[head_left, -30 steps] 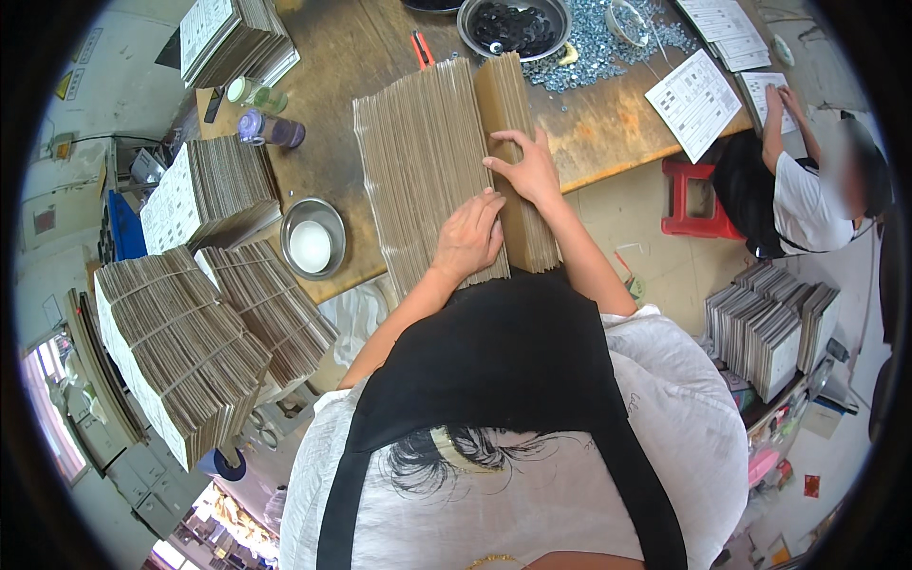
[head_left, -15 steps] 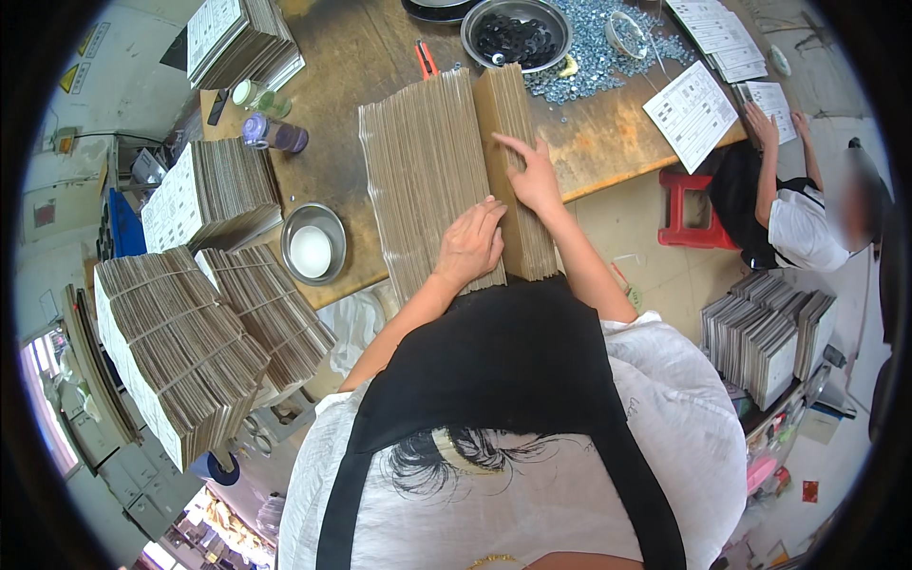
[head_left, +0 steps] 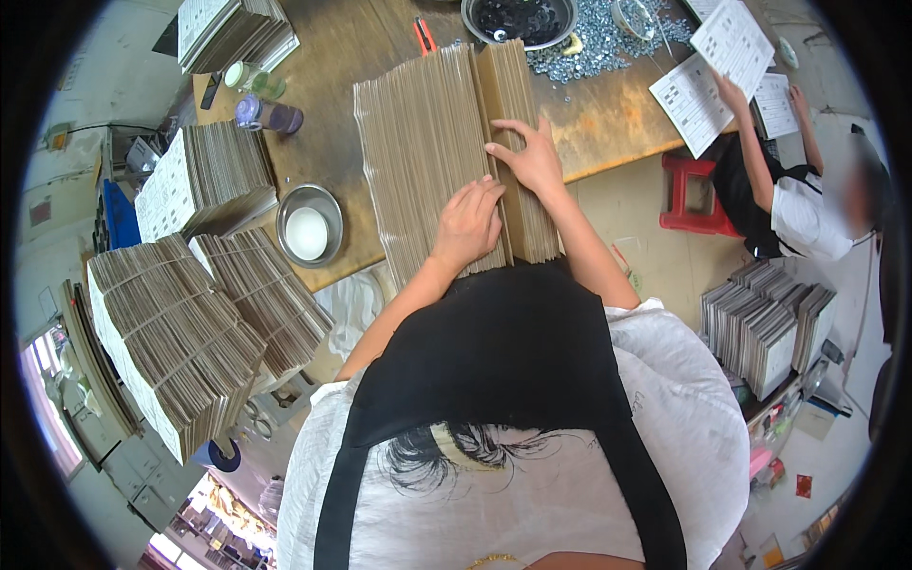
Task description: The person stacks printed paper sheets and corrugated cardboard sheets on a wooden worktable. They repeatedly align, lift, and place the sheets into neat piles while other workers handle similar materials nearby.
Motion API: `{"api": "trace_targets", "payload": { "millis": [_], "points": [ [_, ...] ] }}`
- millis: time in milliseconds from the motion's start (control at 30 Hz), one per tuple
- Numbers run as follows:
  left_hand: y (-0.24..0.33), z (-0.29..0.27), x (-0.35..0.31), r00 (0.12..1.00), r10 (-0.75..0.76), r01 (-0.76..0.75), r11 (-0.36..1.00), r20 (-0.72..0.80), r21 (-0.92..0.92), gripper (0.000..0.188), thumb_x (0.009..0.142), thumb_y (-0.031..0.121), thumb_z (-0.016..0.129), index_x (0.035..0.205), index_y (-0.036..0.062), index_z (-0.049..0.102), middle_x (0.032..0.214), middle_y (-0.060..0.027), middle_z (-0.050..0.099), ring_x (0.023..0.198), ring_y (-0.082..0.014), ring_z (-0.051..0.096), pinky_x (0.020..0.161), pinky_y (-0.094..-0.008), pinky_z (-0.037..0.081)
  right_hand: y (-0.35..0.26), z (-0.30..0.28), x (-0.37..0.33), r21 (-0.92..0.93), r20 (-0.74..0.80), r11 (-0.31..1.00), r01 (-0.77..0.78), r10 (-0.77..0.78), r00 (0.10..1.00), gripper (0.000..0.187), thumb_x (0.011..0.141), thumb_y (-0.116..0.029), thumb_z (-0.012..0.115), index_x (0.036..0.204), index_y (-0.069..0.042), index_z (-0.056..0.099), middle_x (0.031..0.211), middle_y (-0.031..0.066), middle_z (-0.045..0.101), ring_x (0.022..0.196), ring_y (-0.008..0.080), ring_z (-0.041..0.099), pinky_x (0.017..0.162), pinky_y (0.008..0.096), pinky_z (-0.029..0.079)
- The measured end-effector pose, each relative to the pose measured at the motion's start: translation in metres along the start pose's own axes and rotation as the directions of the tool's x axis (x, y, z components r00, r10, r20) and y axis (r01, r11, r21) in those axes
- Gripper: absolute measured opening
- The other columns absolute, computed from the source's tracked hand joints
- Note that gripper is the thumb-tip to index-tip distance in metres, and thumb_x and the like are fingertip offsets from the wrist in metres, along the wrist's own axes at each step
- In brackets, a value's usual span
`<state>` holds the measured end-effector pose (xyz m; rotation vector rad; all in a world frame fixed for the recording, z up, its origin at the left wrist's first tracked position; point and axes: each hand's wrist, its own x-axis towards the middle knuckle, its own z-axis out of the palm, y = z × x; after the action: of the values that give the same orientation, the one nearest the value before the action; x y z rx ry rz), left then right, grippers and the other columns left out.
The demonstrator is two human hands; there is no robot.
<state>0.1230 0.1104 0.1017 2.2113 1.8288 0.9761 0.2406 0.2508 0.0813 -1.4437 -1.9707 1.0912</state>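
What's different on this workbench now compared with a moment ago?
Over on the right, a co-worker's hand has taken hold of a white printed sheet and raised it; before, both that person's hands were down by the sheets. The view has shifted slightly. The left hand stays on the wide cardboard stack, the right hand at the narrow stack.
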Motion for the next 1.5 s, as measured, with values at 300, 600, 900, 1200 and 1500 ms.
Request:
{"api": "trace_targets", "payload": {
  "millis": [300,600,900,1200,1500],
  "points": [
    [-0.001,-0.003,-0.001,1.000,-0.017,0.017,1.000,0.015,0.019,0.036,0.082,0.000,0.062,0.117,0.0020,0.062,0.116,-0.0118,0.066,0.118,-0.0288,0.063,0.104,-0.0415,0.048,0.004,-0.001,0.001,0.081,0.004,0.997,-0.009,0.009,1.000,0.048,0.076,-0.031,0.085,0.122,-0.027,0.070,0.143,0.0237,0.045,0.131,0.0412,0.050,0.107,0.0438,0.045],
    [-0.004,0.000,-0.001,1.000,-0.017,0.017,1.000,0.024,0.012,0.034,0.081,0.001,0.062,0.115,0.0011,0.062,0.116,-0.0129,0.066,0.117,-0.0281,0.063,0.106,-0.0411,0.047,-0.024,-0.002,-0.008,-0.040,0.020,0.999,-0.037,0.037,0.999,0.041,0.081,-0.034,0.082,0.121,-0.034,0.072,0.151,0.0305,0.037,0.135,0.0446,0.046,0.108,0.0446,0.044],
    [-0.002,-0.003,0.000,0.999,-0.024,0.024,1.000,0.033,-0.013,0.034,0.081,0.001,0.063,0.115,0.0018,0.064,0.119,-0.0137,0.066,0.114,-0.0317,0.063,0.105,-0.0429,0.048,-0.019,-0.003,-0.007,-0.006,-0.001,0.998,-0.062,0.062,0.998,0.044,0.077,-0.036,0.084,0.119,-0.030,0.073,0.148,0.0284,0.040,0.133,0.0439,0.048,0.108,0.0459,0.045],
    [-0.003,0.001,0.000,0.998,-0.056,0.057,0.998,0.038,-0.027,0.039,0.079,0.000,0.064,0.118,0.0005,0.063,0.119,-0.0142,0.064,0.120,-0.0310,0.061,0.107,-0.0433,0.047,-0.012,-0.002,-0.005,-0.020,0.011,0.999,-0.049,0.049,0.999,0.049,0.076,-0.032,0.085,0.122,-0.029,0.071,0.146,0.0254,0.042,0.131,0.0421,0.050,0.106,0.0447,0.046],
    [-0.002,-0.001,0.001,0.998,-0.056,0.057,0.998,0.034,-0.018,0.040,0.079,0.000,0.064,0.119,0.0004,0.061,0.120,-0.0146,0.064,0.117,-0.0316,0.062,0.105,-0.0427,0.048,-0.019,0.007,-0.009,-0.122,-0.049,0.992,-0.021,0.015,0.999,0.045,0.083,-0.025,0.078,0.126,-0.036,0.069,0.154,0.0283,0.033,0.136,0.0442,0.044,0.109,0.0460,0.044]
  ]
}}
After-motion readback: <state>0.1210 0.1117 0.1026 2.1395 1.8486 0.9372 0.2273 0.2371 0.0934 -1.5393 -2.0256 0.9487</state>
